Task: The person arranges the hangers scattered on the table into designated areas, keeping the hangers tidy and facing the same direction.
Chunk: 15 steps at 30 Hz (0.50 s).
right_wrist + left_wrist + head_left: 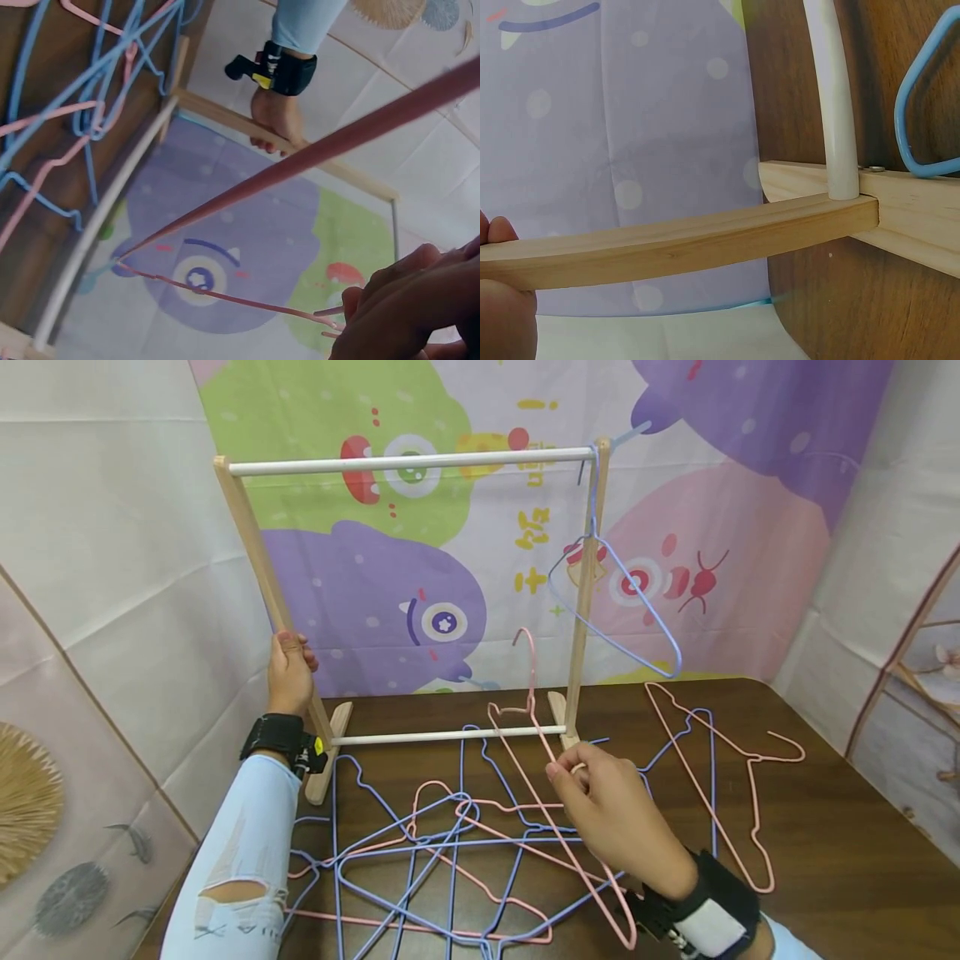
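Note:
A wooden rack [258, 552] with a white top rail [412, 462] and a lower white rod [836, 97] stands on the table. My left hand [291, 672] grips its left post low down; the left wrist view shows the fingers [506, 315] around that wood. Between thumb and fingers, my right hand [618, 810] pinches a pink clothes hanger [533, 668], held up before the rack with its hook on top. Close to the right wrist camera, this hanger crosses the view. One blue clothes hanger [636, 583] hangs at the top rail's right end.
Tangled blue hangers [450, 842] and pink hangers lie on the brown table [825, 852], in front of and under the rack. Another pink hanger [753, 802] overlaps a blue one at the right. A cartoon-printed curtain [450, 577] hangs behind the rack.

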Tool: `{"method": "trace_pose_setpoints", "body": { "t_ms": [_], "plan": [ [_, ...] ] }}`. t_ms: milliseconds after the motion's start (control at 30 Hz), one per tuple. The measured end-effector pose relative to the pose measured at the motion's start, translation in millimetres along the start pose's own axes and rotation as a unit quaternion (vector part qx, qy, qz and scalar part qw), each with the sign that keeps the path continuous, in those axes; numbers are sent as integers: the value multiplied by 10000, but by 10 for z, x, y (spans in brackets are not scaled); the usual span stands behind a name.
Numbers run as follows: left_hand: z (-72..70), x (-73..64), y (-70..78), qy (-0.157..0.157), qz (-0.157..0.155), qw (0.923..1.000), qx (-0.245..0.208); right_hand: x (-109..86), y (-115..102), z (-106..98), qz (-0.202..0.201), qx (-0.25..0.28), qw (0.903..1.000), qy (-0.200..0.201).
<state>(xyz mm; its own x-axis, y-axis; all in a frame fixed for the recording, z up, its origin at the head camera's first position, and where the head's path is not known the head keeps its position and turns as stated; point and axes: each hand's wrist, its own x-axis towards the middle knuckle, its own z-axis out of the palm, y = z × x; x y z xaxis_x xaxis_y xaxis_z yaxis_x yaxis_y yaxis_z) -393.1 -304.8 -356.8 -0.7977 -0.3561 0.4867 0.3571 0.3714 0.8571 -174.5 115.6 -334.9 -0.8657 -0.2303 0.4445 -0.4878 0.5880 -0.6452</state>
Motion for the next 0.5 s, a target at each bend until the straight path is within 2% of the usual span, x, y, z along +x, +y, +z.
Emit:
{"method": "trace_pose_setpoints", "body": {
  "t_ms": [167,500],
  "plan": [
    [0,4,0,15,24,10000,7,201,-194,-8,-84,36,9999,46],
    [7,9,8,27,19,9999,106,563,-585,-58,-526,1,9977,428]
  ]
}}
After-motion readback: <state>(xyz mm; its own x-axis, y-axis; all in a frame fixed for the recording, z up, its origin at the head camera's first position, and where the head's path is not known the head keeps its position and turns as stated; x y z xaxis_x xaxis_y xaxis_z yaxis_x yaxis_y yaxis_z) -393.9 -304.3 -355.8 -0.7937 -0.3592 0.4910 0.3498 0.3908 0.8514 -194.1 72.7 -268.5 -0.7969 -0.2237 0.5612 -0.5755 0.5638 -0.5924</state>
